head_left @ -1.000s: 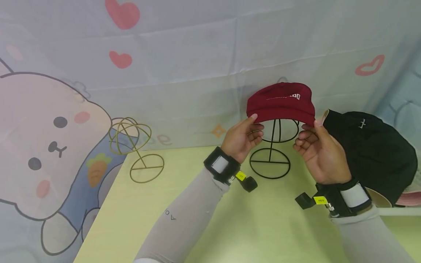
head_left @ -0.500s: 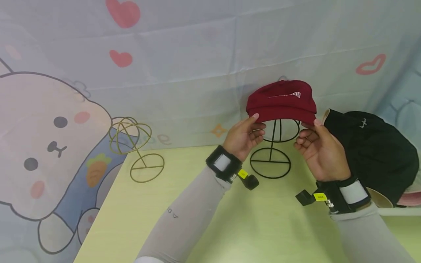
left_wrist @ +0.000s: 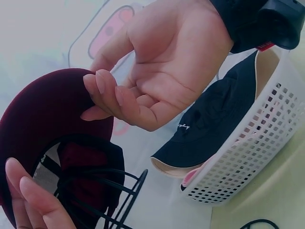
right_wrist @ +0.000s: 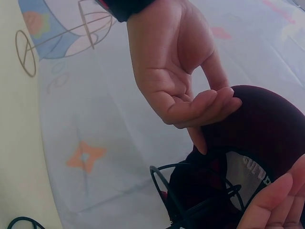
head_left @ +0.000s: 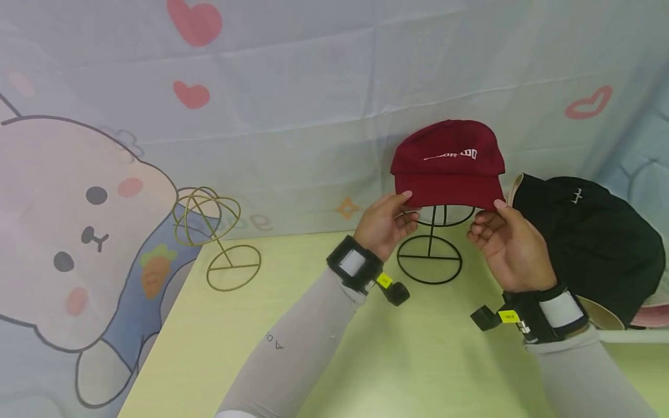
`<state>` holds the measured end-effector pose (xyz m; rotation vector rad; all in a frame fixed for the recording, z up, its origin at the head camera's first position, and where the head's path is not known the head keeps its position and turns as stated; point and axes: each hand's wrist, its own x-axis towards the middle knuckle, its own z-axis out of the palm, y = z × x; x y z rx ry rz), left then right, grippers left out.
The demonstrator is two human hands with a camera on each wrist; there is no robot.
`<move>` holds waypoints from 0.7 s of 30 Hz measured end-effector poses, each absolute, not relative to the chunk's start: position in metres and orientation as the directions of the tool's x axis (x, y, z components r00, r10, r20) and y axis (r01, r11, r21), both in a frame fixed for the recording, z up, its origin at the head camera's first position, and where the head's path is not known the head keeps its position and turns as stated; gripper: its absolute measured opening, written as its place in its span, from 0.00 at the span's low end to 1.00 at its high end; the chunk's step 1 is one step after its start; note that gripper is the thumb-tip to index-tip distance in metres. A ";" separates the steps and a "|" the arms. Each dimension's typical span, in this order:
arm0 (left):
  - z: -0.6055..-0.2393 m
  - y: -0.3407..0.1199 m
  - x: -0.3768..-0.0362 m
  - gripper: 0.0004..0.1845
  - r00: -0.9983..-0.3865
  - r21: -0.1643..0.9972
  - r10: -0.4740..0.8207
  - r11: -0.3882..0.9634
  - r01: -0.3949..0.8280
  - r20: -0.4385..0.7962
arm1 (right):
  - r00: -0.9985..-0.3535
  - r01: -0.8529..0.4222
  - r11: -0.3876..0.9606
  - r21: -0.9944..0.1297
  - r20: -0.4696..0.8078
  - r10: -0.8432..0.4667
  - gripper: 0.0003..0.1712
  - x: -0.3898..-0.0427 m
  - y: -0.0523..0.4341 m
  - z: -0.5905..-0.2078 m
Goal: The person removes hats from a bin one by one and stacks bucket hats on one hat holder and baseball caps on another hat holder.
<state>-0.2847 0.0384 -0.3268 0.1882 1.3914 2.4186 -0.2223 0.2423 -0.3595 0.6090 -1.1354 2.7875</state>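
A dark red cap (head_left: 446, 145) with white lettering covers the top of a black wire hat stand (head_left: 431, 247), its brim facing me. My left hand (head_left: 384, 223) pinches the brim's left corner, thumb on top and fingers beneath. At the right corner, my right hand (head_left: 514, 247) grips the brim in the same way. Seen from below in the right wrist view, the stand's wire loops (right_wrist: 190, 205) reach into the cap's opening. How firmly the crown rests on the wires is hidden by the cap.
A gold wire hat stand (head_left: 225, 255) stands to the left on the pale table (head_left: 292, 307). Close to my right hand, a black bucket hat (head_left: 601, 238) lies in a white perforated basket (left_wrist: 252, 143), with something pink under it. A printed cloth (head_left: 303, 128) hangs behind.
The brim has tilted down toward me and the crown shows higher, so more of the lettering is visible. Both hands keep hold of the brim corners and have shifted only slightly.
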 end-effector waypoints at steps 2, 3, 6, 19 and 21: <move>-0.329 0.038 -0.284 0.11 -0.931 0.857 0.360 -0.460 -0.234 -0.060 | -0.920 -0.200 -0.728 -0.655 0.382 -0.091 0.24 -0.222 0.243 -0.362; -0.330 0.038 -0.284 0.11 -0.931 0.857 0.361 -0.458 -0.235 -0.062 | -0.921 -0.197 -0.728 -0.657 0.379 -0.093 0.24 -0.222 0.243 -0.363; -0.333 0.038 -0.283 0.10 -0.929 0.859 0.364 -0.451 -0.243 -0.071 | -0.923 -0.182 -0.734 -0.655 0.370 -0.101 0.24 -0.220 0.244 -0.366; -0.349 0.035 -0.281 0.11 -0.926 0.873 0.369 -0.422 -0.245 -0.082 | -0.941 -0.153 -0.719 -0.678 0.323 -0.104 0.14 -0.213 0.242 -0.387; -0.352 0.034 -0.280 0.11 -0.922 0.876 0.379 -0.416 -0.244 -0.077 | -0.941 -0.149 -0.720 -0.678 0.322 -0.109 0.13 -0.212 0.243 -0.389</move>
